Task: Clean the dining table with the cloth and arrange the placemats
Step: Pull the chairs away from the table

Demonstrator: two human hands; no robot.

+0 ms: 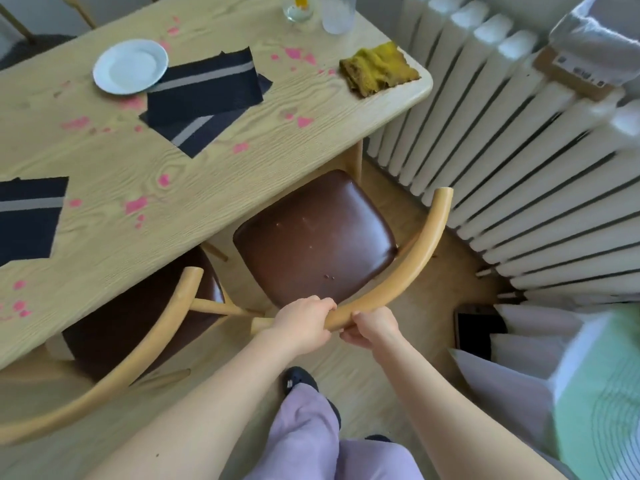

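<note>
I have both hands wrapped around the curved backrest (pixel 391 271) of the chair: my left hand (pixel 304 323) grips over the top of the rail, my right hand (pixel 372 329) clamps it from the side and beneath, the two nearly touching. I judge the grip serves to shift the chair and clear my way to the table edge, since the wiping has not begun. The rail is smooth, pale bentwood, round in section, sweeping away from my right hand in a long arc. Just beyond my knuckles sits the brown seat (pixel 313 237), glossy padded leather or vinyl with rounded corners and a few small scuffs. To the left of my left hand a second chair (pixel 138 323) of the same make is tucked under the dining table (pixel 114 157).

Further out, the tabletop is light wood-grain, spattered with pink stains (pixel 136 204). Dark woven placemats (pixel 204 88) with a grey stripe lie askew, two overlapping; another placemat (pixel 29 216) lies far left. A white plate (pixel 130 67) rests partly on the mats. The cloth (pixel 377 69), mustard yellow and crumpled, lies at the far corner, well ahead of my right hand, untouched. Beyond stand two clear glasses (pixel 337 10).
</note>
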